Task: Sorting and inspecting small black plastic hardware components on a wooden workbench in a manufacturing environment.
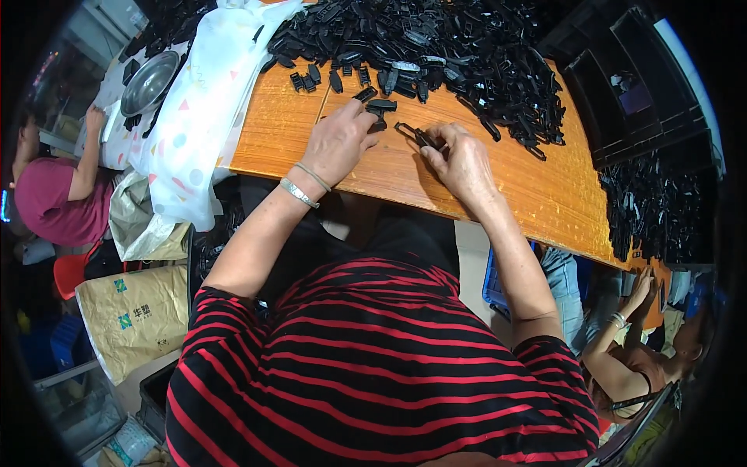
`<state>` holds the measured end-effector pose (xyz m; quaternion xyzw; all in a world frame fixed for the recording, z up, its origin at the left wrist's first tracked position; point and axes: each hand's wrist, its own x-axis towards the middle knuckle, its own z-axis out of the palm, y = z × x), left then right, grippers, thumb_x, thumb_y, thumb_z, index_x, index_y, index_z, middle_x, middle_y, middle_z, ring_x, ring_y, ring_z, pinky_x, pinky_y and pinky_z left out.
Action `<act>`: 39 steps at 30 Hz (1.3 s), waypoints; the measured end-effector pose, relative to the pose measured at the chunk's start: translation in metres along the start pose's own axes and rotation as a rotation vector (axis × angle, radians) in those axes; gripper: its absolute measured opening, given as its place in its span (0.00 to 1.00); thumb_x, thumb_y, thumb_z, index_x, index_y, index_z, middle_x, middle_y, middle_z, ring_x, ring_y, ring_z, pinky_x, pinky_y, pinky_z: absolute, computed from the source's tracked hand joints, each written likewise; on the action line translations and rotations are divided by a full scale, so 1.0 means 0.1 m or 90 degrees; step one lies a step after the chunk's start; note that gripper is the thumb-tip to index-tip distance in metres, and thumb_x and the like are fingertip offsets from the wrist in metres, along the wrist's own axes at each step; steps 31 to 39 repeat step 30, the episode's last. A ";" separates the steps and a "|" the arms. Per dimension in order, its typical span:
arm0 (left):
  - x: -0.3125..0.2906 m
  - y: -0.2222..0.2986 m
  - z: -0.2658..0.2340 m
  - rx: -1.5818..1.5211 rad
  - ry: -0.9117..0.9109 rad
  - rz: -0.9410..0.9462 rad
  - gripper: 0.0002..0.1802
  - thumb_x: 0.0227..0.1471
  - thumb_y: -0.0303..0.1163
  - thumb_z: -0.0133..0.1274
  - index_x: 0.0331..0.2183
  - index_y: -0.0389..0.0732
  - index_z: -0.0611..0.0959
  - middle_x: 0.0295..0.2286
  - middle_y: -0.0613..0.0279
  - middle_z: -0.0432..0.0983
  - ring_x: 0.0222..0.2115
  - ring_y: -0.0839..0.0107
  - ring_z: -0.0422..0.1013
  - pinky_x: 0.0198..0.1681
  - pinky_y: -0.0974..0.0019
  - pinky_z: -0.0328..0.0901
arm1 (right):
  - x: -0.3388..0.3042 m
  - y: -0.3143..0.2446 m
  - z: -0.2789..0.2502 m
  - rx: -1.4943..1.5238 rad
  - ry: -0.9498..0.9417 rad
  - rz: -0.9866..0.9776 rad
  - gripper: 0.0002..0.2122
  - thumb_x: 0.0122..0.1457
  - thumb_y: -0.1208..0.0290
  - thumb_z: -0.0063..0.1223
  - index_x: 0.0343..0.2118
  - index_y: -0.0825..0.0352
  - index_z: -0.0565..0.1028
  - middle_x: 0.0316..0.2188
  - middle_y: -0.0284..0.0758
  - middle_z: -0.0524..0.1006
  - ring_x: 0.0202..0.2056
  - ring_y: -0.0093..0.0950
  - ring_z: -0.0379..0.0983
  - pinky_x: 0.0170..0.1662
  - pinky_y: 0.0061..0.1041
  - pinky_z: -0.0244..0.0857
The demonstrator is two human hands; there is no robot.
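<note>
My left hand [340, 144] is over the wooden table near its front edge, with its fingers bent around a small black plastic piece [378, 124], which they partly hide. Two similar parts lie just beyond its fingertips: a dark oblong piece [364, 94] and a flatter black piece [382, 104]. To the right, my right hand [464, 162] pinches a slim black plastic frame [408, 135] between thumb and fingers. The frame's open looped end points left toward my other hand, and its far end is hidden in my grip.
A big heap of black plastic parts [459, 47] covers the back of the wooden table [537, 198]. White patterned sheeting [206, 101] hangs over the left edge, by a metal bowl [150, 83]. A black crate [622, 86] stands right. Other people sit on both sides.
</note>
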<state>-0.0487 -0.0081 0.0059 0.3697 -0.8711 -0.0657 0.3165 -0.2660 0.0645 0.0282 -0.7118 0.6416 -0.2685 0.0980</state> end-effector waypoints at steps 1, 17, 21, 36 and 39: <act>0.00 -0.01 0.01 0.015 -0.012 0.026 0.09 0.44 0.28 0.60 0.32 0.39 0.82 0.30 0.59 0.72 0.32 0.57 0.72 0.34 0.60 0.68 | 0.00 -0.02 0.01 0.000 0.000 -0.002 0.13 0.51 0.71 0.62 0.38 0.71 0.77 0.31 0.45 0.77 0.31 0.39 0.76 0.35 0.33 0.70; -0.11 0.20 0.09 -0.842 0.018 -0.382 0.13 0.54 0.27 0.57 0.42 0.34 0.77 0.27 0.69 0.75 0.25 0.84 0.70 0.28 0.80 0.65 | -0.01 -0.20 0.28 0.344 0.116 0.088 0.11 0.51 0.74 0.61 0.36 0.70 0.75 0.28 0.36 0.77 0.24 0.21 0.73 0.28 0.23 0.68; -0.14 0.21 0.02 -0.879 -0.038 -0.415 0.16 0.56 0.29 0.55 0.46 0.35 0.75 0.26 0.69 0.76 0.22 0.84 0.69 0.25 0.81 0.63 | -0.02 -0.34 0.21 0.349 0.069 0.101 0.09 0.56 0.79 0.57 0.39 0.71 0.72 0.30 0.32 0.76 0.27 0.17 0.73 0.29 0.18 0.69; -0.15 0.24 -0.05 -0.805 -0.050 -0.386 0.17 0.56 0.30 0.55 0.47 0.36 0.75 0.27 0.69 0.76 0.22 0.84 0.69 0.24 0.81 0.63 | -0.01 -0.31 0.31 0.296 0.115 -0.022 0.10 0.55 0.77 0.59 0.40 0.69 0.74 0.34 0.30 0.76 0.29 0.14 0.71 0.31 0.14 0.66; -0.15 0.24 -0.05 -0.805 -0.050 -0.386 0.17 0.56 0.30 0.55 0.47 0.36 0.75 0.27 0.69 0.76 0.22 0.84 0.69 0.24 0.81 0.63 | -0.01 -0.31 0.31 0.296 0.115 -0.022 0.10 0.55 0.77 0.59 0.40 0.69 0.74 0.34 0.30 0.76 0.29 0.14 0.71 0.31 0.14 0.66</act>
